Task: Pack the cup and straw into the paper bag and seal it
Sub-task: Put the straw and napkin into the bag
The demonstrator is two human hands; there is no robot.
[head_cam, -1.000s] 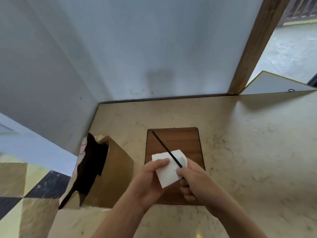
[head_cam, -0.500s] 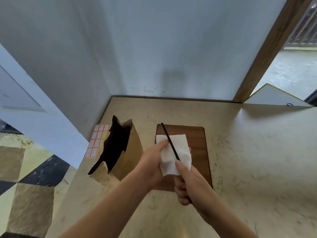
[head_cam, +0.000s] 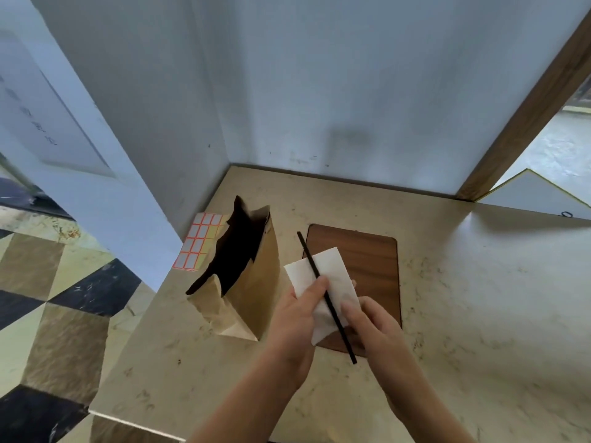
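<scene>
- A sheet of labels (head_cam: 200,241), white rectangles edged in orange and yellow, lies flat on the counter (head_cam: 479,298) well to the left of both hands and farther from the person, against the base of the white wall; the bag hides its right edge.
- The brown paper bag (head_cam: 252,282) stands upright just left of the left hand, its mouth wide open and dark inside. What it holds cannot be told from here, and no cup shows anywhere on the counter.
- The left hand (head_cam: 295,318) reaches in from below with its thumb laid over the lower left part of a white napkin (head_cam: 332,276), pinching the napkin between thumb and fingers; the fingers beneath are hidden.
- The black straw (head_cam: 315,273) runs as a thin diagonal line across the top of the napkin, its far tip up and left past the left hand, toward the bag, its near end poking out below the two hands.
- The right hand (head_cam: 374,321) sits close against the left, nearly touching it, with its thumb pressing the straw and napkin together; its fingers curl underneath.
- A dark wooden board (head_cam: 371,257) lies flat on the counter under and beyond the hands, mostly to the far side of the right hand.
- A white panel with a yellow edge (head_cam: 537,193) leans far off to the right, by the brown door frame (head_cam: 524,116).
</scene>
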